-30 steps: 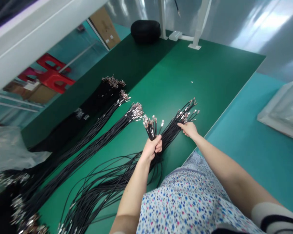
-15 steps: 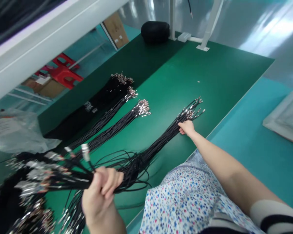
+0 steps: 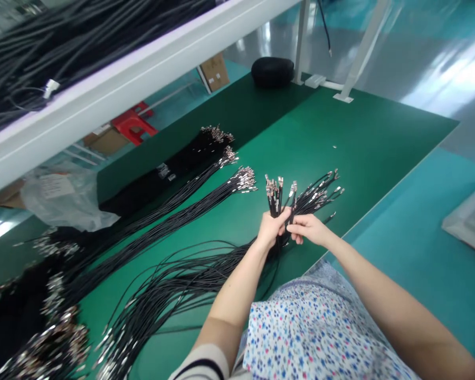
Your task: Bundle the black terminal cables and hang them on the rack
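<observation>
My left hand is closed around a small bunch of black cables, their metal-tipped ends pointing up. Right beside it, my right hand pinches a black cable whose tip stands up between the two hands. Under and behind both hands lies a loose bundle of black cables, its far ends fanned out to the right and its near ends spread at lower left. Two neater cable bundles lie farther left on the green tabletop.
A white shelf rail crosses above the table, with more black cables on it. A dark stack of cables, a clear plastic bag and a black case sit along the far side. Red stools stand beyond.
My left hand has moved from the lower left to beside my right hand, bringing its cable ends along. My right hand has shifted slightly and now pinches a cable instead of gripping the bundle.
</observation>
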{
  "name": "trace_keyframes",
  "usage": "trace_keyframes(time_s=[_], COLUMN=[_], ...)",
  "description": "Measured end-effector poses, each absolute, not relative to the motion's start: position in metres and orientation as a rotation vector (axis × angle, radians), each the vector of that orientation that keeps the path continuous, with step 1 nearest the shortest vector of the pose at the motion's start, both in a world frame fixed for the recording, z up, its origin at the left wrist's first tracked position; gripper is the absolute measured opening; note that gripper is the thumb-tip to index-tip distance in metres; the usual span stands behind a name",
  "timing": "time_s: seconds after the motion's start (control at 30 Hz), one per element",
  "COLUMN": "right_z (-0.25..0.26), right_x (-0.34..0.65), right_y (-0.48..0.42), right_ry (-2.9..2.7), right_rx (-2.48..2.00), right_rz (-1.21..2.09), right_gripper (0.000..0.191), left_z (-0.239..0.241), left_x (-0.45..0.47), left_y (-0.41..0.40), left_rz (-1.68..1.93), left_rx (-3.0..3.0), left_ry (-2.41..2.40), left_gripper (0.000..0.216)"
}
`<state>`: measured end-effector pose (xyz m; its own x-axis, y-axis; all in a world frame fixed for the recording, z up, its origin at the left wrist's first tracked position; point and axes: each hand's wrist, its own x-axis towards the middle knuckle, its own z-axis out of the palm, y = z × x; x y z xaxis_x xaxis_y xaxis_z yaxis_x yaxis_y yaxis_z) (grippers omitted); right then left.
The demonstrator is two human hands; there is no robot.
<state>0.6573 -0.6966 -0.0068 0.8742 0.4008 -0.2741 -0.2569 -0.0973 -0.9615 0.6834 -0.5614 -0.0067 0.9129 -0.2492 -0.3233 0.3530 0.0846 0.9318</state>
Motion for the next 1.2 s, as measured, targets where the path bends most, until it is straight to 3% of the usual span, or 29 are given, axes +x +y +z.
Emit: trace_keyframes(time_s=[0.2, 0.43, 0.63, 0.77, 0.9, 1.03, 1.2], right_z=[-0.008, 0.004, 0.009, -0.025, -0.083, -0.113, -0.106], right_x=[0.659, 0.658, 0.666, 0.658, 0.643, 0.647, 0.670], right_y=[-0.694, -0.693, -0.695, -0.716, -0.741, -0.745, -0.730], right_ry=[-0.121, 0.175, 0.118, 0.193, 0.667, 0.860, 0.826], right_rx=[-1.542, -1.619, -1.662, -1.594, -1.620, -1.549, -1.478], right_rz=[0.550, 0.089, 0.172, 0.268, 0.425, 0.465, 0.299], right_gripper=[0.041, 0.039, 0.034, 0.038, 0.042, 0.027, 0.013], left_z=[-0.004, 0.008, 0.012, 0.006, -0.001, -0.005, -0.004], left_x=[0.679, 0.684, 0.682, 0.685, 0.691, 0.695, 0.695], left_y=[-0.550, -0.549, -0.551, -0.559, -0.563, -0.559, -0.549], left_rz=[-0.493, -0.522, -0.627, -0.614, -0.492, -0.499, -0.482], left_rx=[1.367, 1.567, 1.685, 1.756, 1.738, 1.700, 1.518], left_ry=[0.018, -0.052, -0.192, -0.166, -0.002, 0.029, 0.077], left_gripper=[0.034, 0.029, 0.029, 0.027, 0.024, 0.022, 0.022])
